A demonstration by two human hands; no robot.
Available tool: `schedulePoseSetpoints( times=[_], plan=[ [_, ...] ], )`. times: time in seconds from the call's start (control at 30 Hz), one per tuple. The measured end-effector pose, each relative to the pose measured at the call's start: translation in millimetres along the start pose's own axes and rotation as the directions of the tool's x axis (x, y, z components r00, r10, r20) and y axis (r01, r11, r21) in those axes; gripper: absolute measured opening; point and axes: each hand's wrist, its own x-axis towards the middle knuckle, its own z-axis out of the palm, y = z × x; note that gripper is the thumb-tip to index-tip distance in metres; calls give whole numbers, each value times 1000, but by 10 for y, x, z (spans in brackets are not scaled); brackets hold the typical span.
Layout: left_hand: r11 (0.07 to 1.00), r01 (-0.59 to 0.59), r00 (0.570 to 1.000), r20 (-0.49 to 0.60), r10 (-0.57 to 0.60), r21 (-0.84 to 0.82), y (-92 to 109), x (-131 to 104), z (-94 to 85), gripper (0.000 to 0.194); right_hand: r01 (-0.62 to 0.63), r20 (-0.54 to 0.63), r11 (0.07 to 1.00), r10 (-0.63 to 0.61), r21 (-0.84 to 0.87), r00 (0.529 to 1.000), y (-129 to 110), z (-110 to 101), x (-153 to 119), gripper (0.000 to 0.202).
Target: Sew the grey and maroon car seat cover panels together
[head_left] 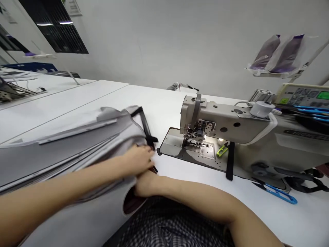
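Observation:
A thick stack of grey sewn fabric pieces (64, 144) lies on the left of the table and hangs over its front edge. My left hand (138, 159) is closed over the right end of the stack, fingers curled around the grey fabric and slightly blurred. Just below it, my right hand (146, 183) reaches in at the same end; its fingers are hidden behind the left hand and the cloth. A black strap (145, 125) sticks out of the stack beyond my left hand. Near my right wrist, a rounded opening (131, 202) in the fabric shows dark red inside.
To the right stands an industrial sewing machine (218, 120), its needle area lit. Yellow-green thread snips (222, 150) and a black strap (230, 161) lie on its bed. Blue-handled snips (279, 193) rest on the table (190, 175) in front. Bagged thread cones (288, 55) stand above.

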Motion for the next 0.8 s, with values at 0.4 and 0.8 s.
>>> schedulePoseSetpoints(
  times=[0.4,0.8],
  plan=[
    [907,39,984,-172,38,420,-1147,71,435,40,61,-75,998,-59,24,995,-106,63,-441,56],
    [999,7,995,102,-10,33,-1228,1316,518,113,-328,-461,925,209,-193,863,569,259,-878,21]
  ],
)
